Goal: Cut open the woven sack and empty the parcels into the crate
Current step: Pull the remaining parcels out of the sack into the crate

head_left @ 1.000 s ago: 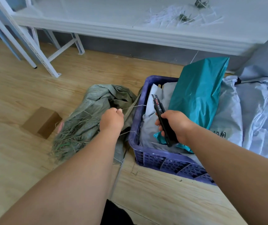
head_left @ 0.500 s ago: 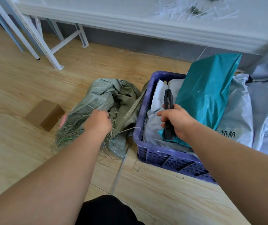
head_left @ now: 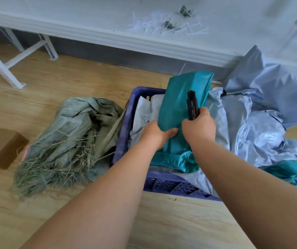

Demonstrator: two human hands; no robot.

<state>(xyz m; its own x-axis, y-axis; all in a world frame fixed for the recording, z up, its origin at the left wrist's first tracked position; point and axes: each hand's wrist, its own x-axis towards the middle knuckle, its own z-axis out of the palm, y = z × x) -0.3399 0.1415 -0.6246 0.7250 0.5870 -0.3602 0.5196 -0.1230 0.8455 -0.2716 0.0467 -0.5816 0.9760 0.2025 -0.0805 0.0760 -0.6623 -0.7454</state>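
Note:
The grey-green woven sack (head_left: 72, 139) lies crumpled and frayed on the wooden floor, left of the purple plastic crate (head_left: 126, 123). The crate holds a teal parcel (head_left: 178, 105) standing upright and several grey-white parcels (head_left: 262, 133) that spill over its right side. My left hand (head_left: 156, 133) grips the lower part of the teal parcel inside the crate. My right hand (head_left: 198, 126) holds a black utility knife (head_left: 192, 105), pointing up, right against the same parcel.
A small brown cardboard box (head_left: 2, 148) sits on the floor at the far left. A white table (head_left: 108, 24) with shredded strips (head_left: 167, 24) on it runs along the back, its white legs (head_left: 2, 69) at the left. Bare wooden floor lies in front of the crate.
My left hand has let go of the sack's frayed threads and moved right into the crate onto the teal parcel. My right hand with the knife shifted right beside it.

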